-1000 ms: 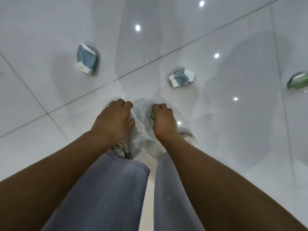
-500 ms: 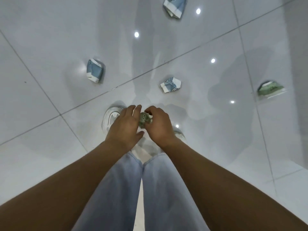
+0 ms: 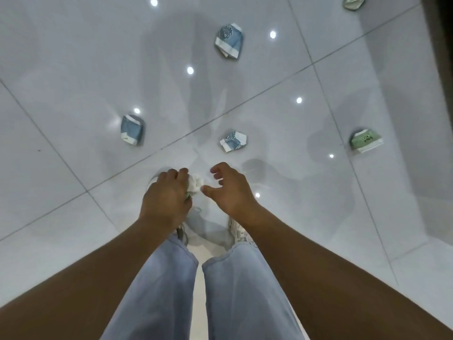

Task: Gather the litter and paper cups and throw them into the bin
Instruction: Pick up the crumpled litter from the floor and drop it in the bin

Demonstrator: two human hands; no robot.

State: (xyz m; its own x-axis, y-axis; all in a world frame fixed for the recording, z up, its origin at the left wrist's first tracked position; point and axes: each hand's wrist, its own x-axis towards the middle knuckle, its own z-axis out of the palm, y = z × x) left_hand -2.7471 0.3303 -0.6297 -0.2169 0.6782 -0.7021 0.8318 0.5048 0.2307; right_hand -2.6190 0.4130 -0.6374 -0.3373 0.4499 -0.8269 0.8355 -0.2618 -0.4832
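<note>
Mid-gather: left hand (image 3: 169,200) grips a crumpled cup (image 3: 196,184), fingers curled round it; right hand (image 3: 230,190) loose, fingers spread, holding nothing; nearest blue cup (image 3: 232,141) lies on the floor (image 3: 73,69) just ahead of it; green cup (image 3: 366,141) further right; bin not in view; next move likely a forward reach and pinch with the right.

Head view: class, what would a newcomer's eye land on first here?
The crushed cups scattered on the glossy tiled floor: blue ones at left, centre and farther back, green ones at right and the top edge. In the middle, the left hand grips a crumpled wad, while the right hand hovers open beside it.
</note>
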